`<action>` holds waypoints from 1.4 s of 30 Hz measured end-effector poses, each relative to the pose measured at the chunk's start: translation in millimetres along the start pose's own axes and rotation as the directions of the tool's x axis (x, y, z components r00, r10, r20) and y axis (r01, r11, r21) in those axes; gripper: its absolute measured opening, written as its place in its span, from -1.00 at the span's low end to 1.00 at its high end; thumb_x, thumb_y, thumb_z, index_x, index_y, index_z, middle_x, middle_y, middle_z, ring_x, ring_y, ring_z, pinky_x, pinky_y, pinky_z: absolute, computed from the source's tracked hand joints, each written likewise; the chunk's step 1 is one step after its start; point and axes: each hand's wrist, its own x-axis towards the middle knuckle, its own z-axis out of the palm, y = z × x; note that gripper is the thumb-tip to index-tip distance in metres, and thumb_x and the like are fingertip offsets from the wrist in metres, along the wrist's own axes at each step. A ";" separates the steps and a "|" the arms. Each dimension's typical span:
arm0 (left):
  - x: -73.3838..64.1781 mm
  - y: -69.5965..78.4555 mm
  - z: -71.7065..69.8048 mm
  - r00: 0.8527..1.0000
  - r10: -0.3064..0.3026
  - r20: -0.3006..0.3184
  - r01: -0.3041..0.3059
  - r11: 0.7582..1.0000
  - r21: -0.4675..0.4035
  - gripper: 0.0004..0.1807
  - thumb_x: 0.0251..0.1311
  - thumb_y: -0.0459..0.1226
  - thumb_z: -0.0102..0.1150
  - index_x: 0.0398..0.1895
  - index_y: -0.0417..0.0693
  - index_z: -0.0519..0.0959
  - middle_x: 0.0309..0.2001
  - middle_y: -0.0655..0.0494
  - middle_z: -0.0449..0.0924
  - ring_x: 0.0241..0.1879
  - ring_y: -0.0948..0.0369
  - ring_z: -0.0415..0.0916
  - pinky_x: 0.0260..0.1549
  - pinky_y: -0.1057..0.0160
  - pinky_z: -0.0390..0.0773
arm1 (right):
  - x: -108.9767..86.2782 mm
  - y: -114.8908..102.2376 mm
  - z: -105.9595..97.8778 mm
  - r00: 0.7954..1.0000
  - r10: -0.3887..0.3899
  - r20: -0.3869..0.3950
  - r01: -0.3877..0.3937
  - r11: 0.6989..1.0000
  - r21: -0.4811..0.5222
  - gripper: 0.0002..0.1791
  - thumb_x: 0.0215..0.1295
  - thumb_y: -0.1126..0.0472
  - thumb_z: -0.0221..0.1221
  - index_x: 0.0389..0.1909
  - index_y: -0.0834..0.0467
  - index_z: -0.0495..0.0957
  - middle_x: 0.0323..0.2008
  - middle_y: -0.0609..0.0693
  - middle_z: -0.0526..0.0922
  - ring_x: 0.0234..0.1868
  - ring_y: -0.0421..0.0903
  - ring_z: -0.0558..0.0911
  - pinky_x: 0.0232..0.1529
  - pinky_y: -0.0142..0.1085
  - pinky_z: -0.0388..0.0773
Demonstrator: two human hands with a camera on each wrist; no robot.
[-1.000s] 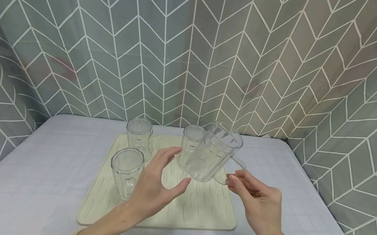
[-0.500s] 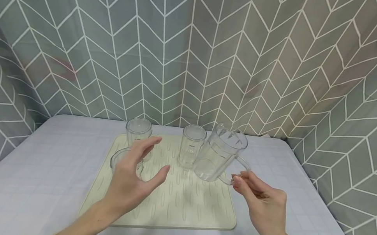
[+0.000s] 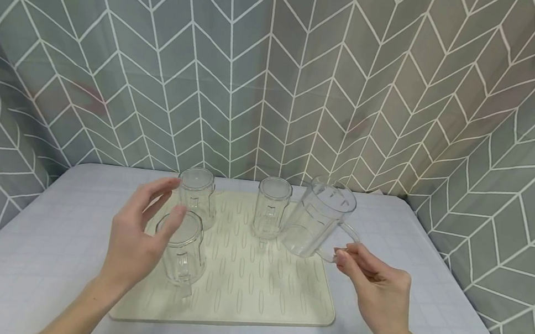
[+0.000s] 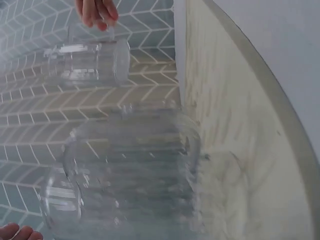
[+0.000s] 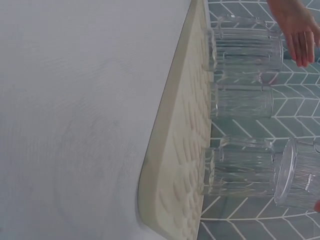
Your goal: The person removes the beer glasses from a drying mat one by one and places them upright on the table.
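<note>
My right hand [image 3: 377,297] pinches the lower part of the handle of a clear mug [image 3: 316,220], which hangs tilted above the mat's right side, rim leaning right. On the cream ribbed mat [image 3: 240,308] stand three clear mugs: a front left one [image 3: 183,260], a back left one [image 3: 197,197] and a back right one [image 3: 270,215]. My left hand [image 3: 133,239] holds nothing; its fingers are spread in a loose curve, and the thumb overlaps the front left mug's top in the head view. In the right wrist view the held mug [image 5: 302,175] is partly cut off.
A white cloth [image 3: 48,240] covers the table under the mat. Grey curtain [image 3: 268,78] with a white chevron pattern hangs behind the table and along both sides.
My left hand has moved left, away from the held mug to beside the left mugs. The right hand has shifted slightly right with its mug, still tilted.
</note>
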 end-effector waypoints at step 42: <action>-20.1 -137.4 -63.6 0.631 -0.703 0.326 0.555 0.704 0.443 -0.33 0.27 -0.34 0.17 0.39 -0.47 0.23 0.29 -0.50 0.35 0.28 -0.35 0.36 0.21 -0.30 0.43 | 17.4 34.1 -9.2 0.989 -0.057 -0.140 0.037 0.990 -0.138 -0.85 0.08 0.61 0.33 -0.30 0.44 0.70 -0.46 0.33 0.73 -0.39 -0.41 0.74 -0.32 -0.51 0.67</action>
